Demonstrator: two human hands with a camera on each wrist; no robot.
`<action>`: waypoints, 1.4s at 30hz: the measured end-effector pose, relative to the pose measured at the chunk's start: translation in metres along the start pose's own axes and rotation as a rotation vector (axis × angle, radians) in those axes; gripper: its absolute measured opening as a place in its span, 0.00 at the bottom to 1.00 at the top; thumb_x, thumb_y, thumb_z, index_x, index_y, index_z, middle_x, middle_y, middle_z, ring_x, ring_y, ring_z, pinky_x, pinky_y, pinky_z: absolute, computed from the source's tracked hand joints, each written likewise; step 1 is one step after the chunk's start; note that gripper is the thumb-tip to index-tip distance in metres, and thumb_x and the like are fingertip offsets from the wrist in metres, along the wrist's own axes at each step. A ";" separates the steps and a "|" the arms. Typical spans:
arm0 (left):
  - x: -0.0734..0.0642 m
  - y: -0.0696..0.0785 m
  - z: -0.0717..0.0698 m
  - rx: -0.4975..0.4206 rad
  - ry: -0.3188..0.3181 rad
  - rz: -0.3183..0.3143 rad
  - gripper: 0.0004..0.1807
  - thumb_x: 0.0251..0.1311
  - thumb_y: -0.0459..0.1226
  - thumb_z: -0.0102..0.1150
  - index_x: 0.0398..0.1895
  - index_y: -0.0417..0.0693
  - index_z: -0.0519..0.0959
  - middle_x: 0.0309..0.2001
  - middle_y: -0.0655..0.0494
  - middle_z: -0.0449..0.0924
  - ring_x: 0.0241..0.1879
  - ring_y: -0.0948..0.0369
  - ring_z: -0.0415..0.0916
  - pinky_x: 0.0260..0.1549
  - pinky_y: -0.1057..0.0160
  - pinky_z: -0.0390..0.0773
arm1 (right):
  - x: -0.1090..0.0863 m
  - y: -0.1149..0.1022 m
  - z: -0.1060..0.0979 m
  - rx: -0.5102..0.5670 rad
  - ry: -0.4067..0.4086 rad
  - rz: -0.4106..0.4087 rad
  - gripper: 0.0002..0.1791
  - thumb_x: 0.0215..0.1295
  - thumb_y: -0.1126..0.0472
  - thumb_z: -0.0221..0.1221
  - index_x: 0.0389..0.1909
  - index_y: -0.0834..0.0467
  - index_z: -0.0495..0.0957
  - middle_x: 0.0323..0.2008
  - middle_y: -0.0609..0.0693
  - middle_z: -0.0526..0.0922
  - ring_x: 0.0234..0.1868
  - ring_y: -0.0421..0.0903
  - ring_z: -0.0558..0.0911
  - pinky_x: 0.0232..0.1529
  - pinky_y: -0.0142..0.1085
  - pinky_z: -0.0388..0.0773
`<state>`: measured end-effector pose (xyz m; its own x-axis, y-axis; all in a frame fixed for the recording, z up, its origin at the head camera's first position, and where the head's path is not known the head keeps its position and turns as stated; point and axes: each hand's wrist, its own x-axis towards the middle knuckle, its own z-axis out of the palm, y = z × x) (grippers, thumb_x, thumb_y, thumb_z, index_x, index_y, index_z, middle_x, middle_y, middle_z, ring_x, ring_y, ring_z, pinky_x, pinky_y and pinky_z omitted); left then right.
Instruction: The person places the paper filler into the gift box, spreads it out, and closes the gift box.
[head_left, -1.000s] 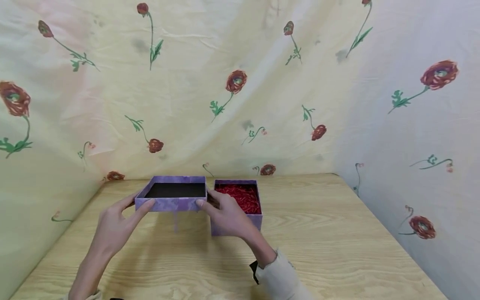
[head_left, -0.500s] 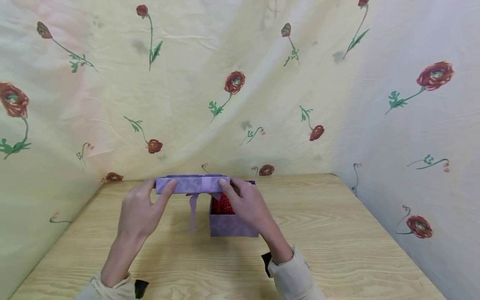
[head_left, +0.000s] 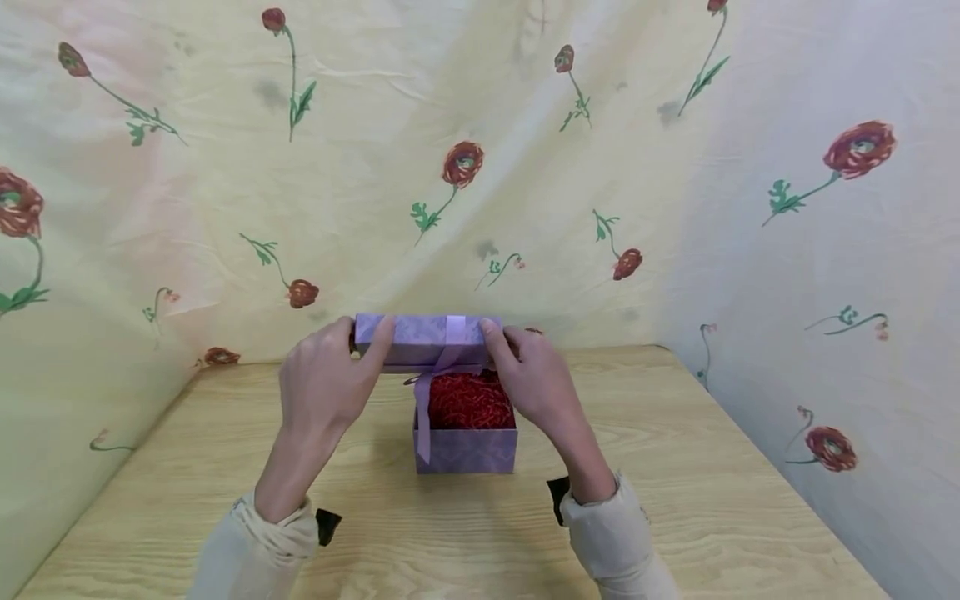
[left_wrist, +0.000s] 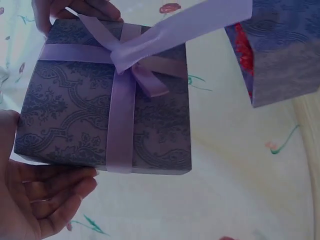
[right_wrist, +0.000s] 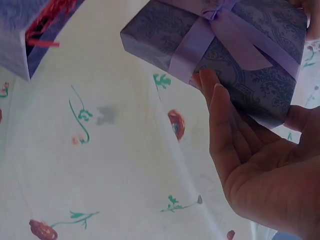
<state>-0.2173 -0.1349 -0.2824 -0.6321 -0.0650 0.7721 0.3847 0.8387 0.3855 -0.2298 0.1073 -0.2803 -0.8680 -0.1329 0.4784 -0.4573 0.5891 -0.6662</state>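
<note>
A purple patterned box lid (head_left: 412, 340) is held up on edge, tilted, above and behind the open box. My left hand (head_left: 330, 375) grips its left end, thumb on the near side. At the other end, my right hand (head_left: 532, 371) grips it the same way. Lilac ribbon (left_wrist: 121, 125) crosses the lid's top and ties in a bow, seen in the left wrist view; one tail (head_left: 423, 417) hangs in front of the box. The purple box (head_left: 465, 452) stands on the table, filled with red shredded paper (head_left: 468, 402). The lid partly hides the box's back.
The box rests on a light wood-grain table (head_left: 637, 450). A cream cloth (head_left: 360, 167) printed with red flowers hangs behind the table and along its sides.
Both hands have carried the lid rightward and up, from left of the box to above its back. The lid has turned from inside-up, so its ribboned top now faces away.
</note>
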 end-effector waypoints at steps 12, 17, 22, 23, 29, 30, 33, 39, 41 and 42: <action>0.025 0.020 0.021 0.027 -0.130 -0.123 0.38 0.70 0.67 0.41 0.11 0.49 0.59 0.14 0.60 0.52 0.13 0.60 0.51 0.11 0.62 0.51 | 0.023 0.009 -0.024 -0.187 -0.013 0.086 0.35 0.82 0.41 0.43 0.21 0.56 0.82 0.21 0.50 0.84 0.21 0.48 0.77 0.24 0.42 0.71; 0.036 0.024 0.027 0.053 -0.206 -0.176 0.36 0.71 0.64 0.40 0.11 0.49 0.61 0.13 0.59 0.55 0.12 0.59 0.55 0.10 0.62 0.54 | 0.036 0.013 -0.028 -0.233 -0.052 0.109 0.37 0.82 0.40 0.41 0.20 0.58 0.82 0.17 0.48 0.83 0.20 0.48 0.79 0.23 0.43 0.72; 0.049 0.024 0.032 0.048 -0.308 -0.231 0.35 0.72 0.62 0.39 0.12 0.49 0.63 0.13 0.58 0.59 0.14 0.58 0.60 0.12 0.61 0.59 | 0.050 0.015 -0.029 -0.265 -0.098 0.136 0.38 0.82 0.40 0.40 0.17 0.58 0.80 0.15 0.50 0.82 0.19 0.49 0.81 0.22 0.42 0.73; 0.051 0.024 0.033 0.049 -0.328 -0.242 0.35 0.72 0.62 0.40 0.12 0.49 0.63 0.14 0.58 0.59 0.14 0.58 0.61 0.13 0.60 0.60 | 0.052 0.015 -0.029 -0.270 -0.107 0.145 0.38 0.82 0.40 0.40 0.17 0.58 0.79 0.15 0.49 0.82 0.19 0.49 0.81 0.22 0.42 0.73; 0.066 0.020 0.043 0.054 -0.456 -0.289 0.33 0.72 0.61 0.38 0.14 0.49 0.63 0.17 0.55 0.61 0.17 0.56 0.63 0.15 0.60 0.63 | 0.066 0.023 -0.029 -0.288 -0.163 0.207 0.40 0.82 0.38 0.37 0.17 0.59 0.79 0.13 0.51 0.82 0.19 0.48 0.83 0.27 0.45 0.78; 0.068 0.019 0.045 0.054 -0.475 -0.296 0.34 0.72 0.61 0.38 0.14 0.49 0.64 0.17 0.55 0.62 0.18 0.55 0.65 0.16 0.60 0.64 | 0.068 0.025 -0.029 -0.287 -0.173 0.218 0.41 0.82 0.38 0.36 0.17 0.60 0.79 0.13 0.51 0.82 0.18 0.48 0.83 0.28 0.45 0.78; 0.070 0.015 0.052 0.051 -0.526 -0.309 0.35 0.72 0.63 0.36 0.17 0.47 0.67 0.21 0.52 0.67 0.21 0.53 0.70 0.18 0.58 0.67 | 0.073 0.031 -0.027 -0.289 -0.205 0.244 0.41 0.82 0.38 0.35 0.20 0.60 0.80 0.13 0.51 0.82 0.19 0.49 0.84 0.31 0.47 0.79; 0.067 0.002 0.067 0.016 -0.597 -0.345 0.38 0.74 0.66 0.34 0.24 0.45 0.73 0.25 0.48 0.73 0.25 0.51 0.75 0.22 0.57 0.71 | 0.086 0.042 -0.021 -0.314 -0.298 0.253 0.43 0.83 0.37 0.34 0.19 0.61 0.81 0.14 0.52 0.82 0.18 0.49 0.83 0.28 0.43 0.78; 0.067 -0.002 0.070 0.010 -0.613 -0.359 0.39 0.74 0.67 0.33 0.24 0.44 0.73 0.24 0.48 0.73 0.24 0.52 0.74 0.21 0.58 0.71 | 0.089 0.044 -0.019 -0.319 -0.326 0.254 0.45 0.83 0.37 0.34 0.17 0.62 0.82 0.13 0.53 0.82 0.18 0.49 0.82 0.25 0.41 0.77; 0.067 -0.003 0.072 0.010 -0.622 -0.366 0.39 0.74 0.68 0.33 0.24 0.44 0.73 0.23 0.48 0.74 0.23 0.52 0.75 0.20 0.58 0.71 | 0.091 0.045 -0.018 -0.319 -0.340 0.257 0.46 0.83 0.37 0.33 0.17 0.62 0.82 0.13 0.53 0.82 0.17 0.49 0.82 0.24 0.40 0.77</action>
<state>-0.3096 -0.1032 -0.2682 -0.9864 -0.0250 0.1626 0.0709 0.8272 0.5574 -0.3254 0.1362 -0.2564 -0.9823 -0.1717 0.0746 -0.1856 0.8428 -0.5051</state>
